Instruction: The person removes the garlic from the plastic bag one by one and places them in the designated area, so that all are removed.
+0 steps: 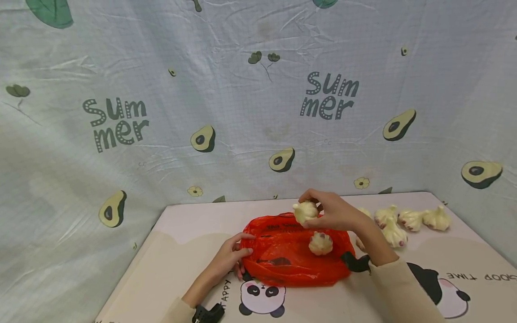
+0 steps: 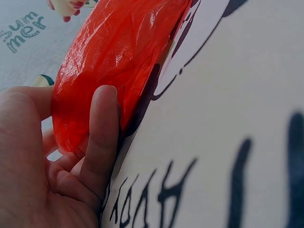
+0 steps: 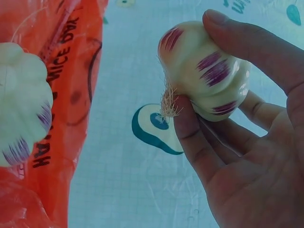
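Observation:
A red plastic bag (image 1: 282, 269) lies spread on the table in the head view, dark lettering printed on it. My left hand (image 1: 228, 256) pinches the bag's left edge; in the left wrist view the fingers of that hand (image 2: 61, 175) curl about the red film (image 2: 118, 52). Above the bag's far right part, my right hand (image 1: 333, 210) holds a garlic bulb (image 1: 304, 212) between thumb and fingers. Purple streaks and dry roots show on this held bulb (image 3: 204, 71) in the right wrist view. A second garlic bulb (image 1: 321, 243) rests on the bag, below the right hand.
Several more garlic bulbs (image 1: 411, 220) sit in a group at the table's right, partly hidden by the right forearm. The table (image 1: 181, 229) has a pale cover with panda prints. Behind it hangs a light curtain (image 1: 234, 103) printed with avocados.

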`<control>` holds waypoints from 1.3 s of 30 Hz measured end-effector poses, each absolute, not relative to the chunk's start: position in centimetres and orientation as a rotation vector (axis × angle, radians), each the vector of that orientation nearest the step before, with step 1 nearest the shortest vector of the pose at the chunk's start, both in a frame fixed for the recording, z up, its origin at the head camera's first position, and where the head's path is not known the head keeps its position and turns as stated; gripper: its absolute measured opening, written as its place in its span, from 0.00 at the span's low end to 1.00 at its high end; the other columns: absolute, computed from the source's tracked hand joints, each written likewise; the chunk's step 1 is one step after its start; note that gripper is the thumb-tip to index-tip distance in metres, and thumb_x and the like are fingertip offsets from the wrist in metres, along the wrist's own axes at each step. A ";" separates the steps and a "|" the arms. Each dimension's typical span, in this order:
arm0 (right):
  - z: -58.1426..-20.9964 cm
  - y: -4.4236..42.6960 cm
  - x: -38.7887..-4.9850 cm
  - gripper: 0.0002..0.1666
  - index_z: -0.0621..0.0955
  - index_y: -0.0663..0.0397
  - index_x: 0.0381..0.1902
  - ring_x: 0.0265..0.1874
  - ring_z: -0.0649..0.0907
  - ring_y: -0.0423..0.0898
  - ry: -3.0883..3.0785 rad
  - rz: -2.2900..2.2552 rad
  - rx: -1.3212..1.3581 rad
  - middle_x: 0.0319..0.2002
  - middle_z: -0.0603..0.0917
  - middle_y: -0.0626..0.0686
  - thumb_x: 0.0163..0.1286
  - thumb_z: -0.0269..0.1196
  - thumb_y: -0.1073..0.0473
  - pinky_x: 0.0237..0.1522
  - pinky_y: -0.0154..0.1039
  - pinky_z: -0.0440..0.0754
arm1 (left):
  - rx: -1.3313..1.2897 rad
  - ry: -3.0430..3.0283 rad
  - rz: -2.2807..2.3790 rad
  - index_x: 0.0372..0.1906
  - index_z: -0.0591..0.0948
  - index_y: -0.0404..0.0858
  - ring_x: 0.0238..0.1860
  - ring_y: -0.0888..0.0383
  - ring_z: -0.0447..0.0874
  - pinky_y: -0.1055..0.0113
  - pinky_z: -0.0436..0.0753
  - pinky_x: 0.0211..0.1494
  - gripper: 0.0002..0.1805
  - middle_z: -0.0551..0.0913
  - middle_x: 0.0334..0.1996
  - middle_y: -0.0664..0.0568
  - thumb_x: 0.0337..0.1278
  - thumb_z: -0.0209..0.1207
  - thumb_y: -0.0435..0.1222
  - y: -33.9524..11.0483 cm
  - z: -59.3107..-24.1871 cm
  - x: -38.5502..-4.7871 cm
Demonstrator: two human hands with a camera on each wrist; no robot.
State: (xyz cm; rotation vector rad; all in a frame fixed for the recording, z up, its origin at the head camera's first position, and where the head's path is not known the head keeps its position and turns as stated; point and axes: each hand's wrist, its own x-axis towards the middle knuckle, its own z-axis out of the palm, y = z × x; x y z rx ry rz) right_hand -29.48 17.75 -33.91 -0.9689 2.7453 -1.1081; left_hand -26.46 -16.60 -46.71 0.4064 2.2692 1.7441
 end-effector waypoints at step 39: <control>-32.7 21.3 -28.6 0.28 0.79 0.44 0.59 0.51 0.82 0.48 2.807 -1.170 -0.985 0.51 0.84 0.47 0.63 0.75 0.52 0.57 0.50 0.87 | 0.388 2.257 1.749 0.71 0.72 0.38 0.14 0.60 0.79 0.70 0.82 0.17 0.26 0.79 0.30 0.47 0.72 0.58 0.37 -16.3 -46.3 -26.2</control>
